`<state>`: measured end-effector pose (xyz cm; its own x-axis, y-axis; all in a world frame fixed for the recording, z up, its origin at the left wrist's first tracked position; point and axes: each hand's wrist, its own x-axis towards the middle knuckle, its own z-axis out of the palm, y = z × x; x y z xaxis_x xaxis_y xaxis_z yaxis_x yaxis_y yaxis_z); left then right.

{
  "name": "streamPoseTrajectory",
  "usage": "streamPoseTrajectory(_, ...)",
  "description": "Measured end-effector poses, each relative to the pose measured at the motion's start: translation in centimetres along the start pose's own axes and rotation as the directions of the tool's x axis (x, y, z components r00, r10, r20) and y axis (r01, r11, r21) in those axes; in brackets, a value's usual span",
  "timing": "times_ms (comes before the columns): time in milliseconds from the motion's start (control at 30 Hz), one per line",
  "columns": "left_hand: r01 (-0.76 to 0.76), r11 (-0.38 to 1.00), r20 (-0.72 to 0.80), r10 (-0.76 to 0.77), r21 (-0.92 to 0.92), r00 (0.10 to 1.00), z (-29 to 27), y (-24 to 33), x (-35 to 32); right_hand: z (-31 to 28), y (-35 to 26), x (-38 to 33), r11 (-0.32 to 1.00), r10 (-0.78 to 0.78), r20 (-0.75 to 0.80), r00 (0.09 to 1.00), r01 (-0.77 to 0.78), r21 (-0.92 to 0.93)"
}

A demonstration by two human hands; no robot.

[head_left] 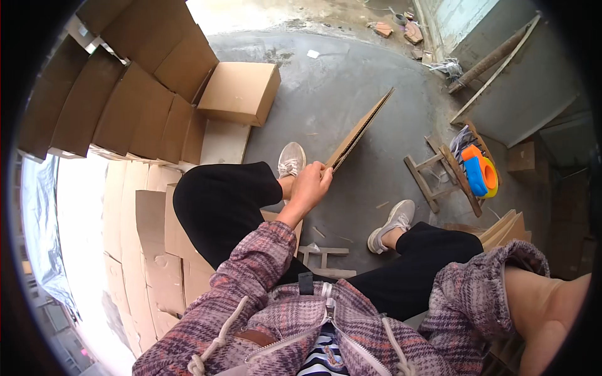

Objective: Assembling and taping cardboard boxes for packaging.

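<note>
My left hand [311, 188] is closed on the near end of a folded cardboard sheet [360, 131], thumb and fingers pinching its edge. The sheet is seen nearly edge-on, slanting up and away to the right above the floor between my feet. At the far right, close to the camera, my right hand [558, 307] is raised and bent at the wrist. Its fingers are hidden by the picture's rim, so I cannot tell whether it holds anything. An orange, blue and yellow plastic tool [480, 171], like a tape dispenser, rests on a small wooden stool [454, 172] to the right.
Stacked brown cardboard boxes [135, 94] rise at the left, with one closed box [233, 91] at their end. Flat cardboard sheets [506, 229] lean by my right knee. A low wooden frame [326, 258] is beneath me. Broken bricks [411, 32] and a leaning board [520, 88] are at the far right.
</note>
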<state>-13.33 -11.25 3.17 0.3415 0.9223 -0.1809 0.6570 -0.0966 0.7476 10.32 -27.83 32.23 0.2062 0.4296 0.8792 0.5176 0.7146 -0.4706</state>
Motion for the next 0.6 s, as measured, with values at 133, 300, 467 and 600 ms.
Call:
streamPoseTrajectory(133, -0.058, 0.998, -0.063, 0.058, 0.001, 0.996, 0.0, -0.1, 0.3, -3.2, -2.1, -0.5, 1.0, -0.009, -0.006, 1.0, 0.009, 0.018)
streamPoseTrajectory(300, -0.094, 0.996, -0.013, 0.094, 0.006, 0.996, 0.0, 0.2, 0.0, 2.5, -1.0, 1.4, 0.999, -0.048, -0.024, 0.999, 0.049, 0.014)
streamPoseTrajectory(467, -0.088, 0.996, -0.005, 0.088, 0.0, 0.996, 0.4, -1.4, -0.7, 4.4, 0.6, 2.0, 0.994, -0.104, -0.091, 0.99, 0.1, -0.038)
streamPoseTrajectory(600, -0.131, 0.99, 0.029, 0.133, -0.048, 0.991, 1.2, -0.7, -0.1, 6.4, 3.0, 2.1, 0.999, -0.049, -0.169, 0.984, 0.052, 0.011)
